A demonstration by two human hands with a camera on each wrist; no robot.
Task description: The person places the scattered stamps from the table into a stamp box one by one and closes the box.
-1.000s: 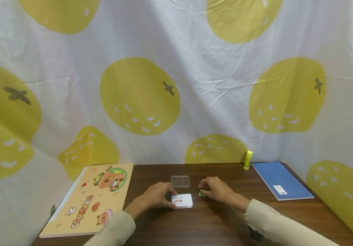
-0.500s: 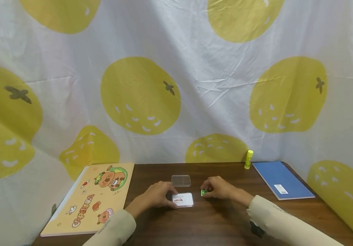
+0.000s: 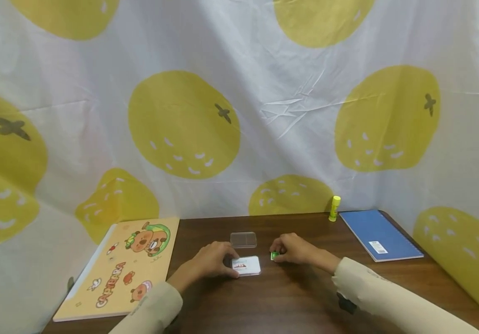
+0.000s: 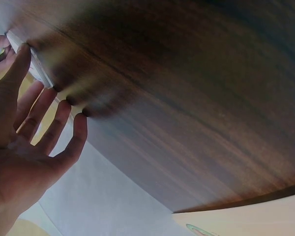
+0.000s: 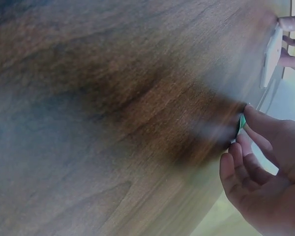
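A shallow clear plastic case with a white card [image 3: 247, 266] in or on it lies flat on the brown table; small red print shows on the card. My left hand [image 3: 211, 260] holds the case at its left side, thumb at the near edge and fingers at the far edge. In the left wrist view, the thumb and fingertips of the left hand [image 4: 27, 142] touch the thin case [image 4: 39, 71]. To the right of the case, my right hand [image 3: 294, 249] pinches a small green square piece [image 3: 275, 255] low at the table. Fingers partly hide the piece [image 5: 242, 122] in the right wrist view.
Behind the case lies a clear plastic lid [image 3: 243, 240]. A yellow capybara-print board or book [image 3: 139, 264] lies left. At the back right stands a yellow-green glue stick [image 3: 334, 208], near a blue notebook [image 3: 379, 232]. A lemon-print curtain [image 3: 264, 116] closes off the back and sides.
My right hand has shifted slightly right with the green piece, and more of its bright green face shows. The left hand stays on the case. The head view has tilted a little.
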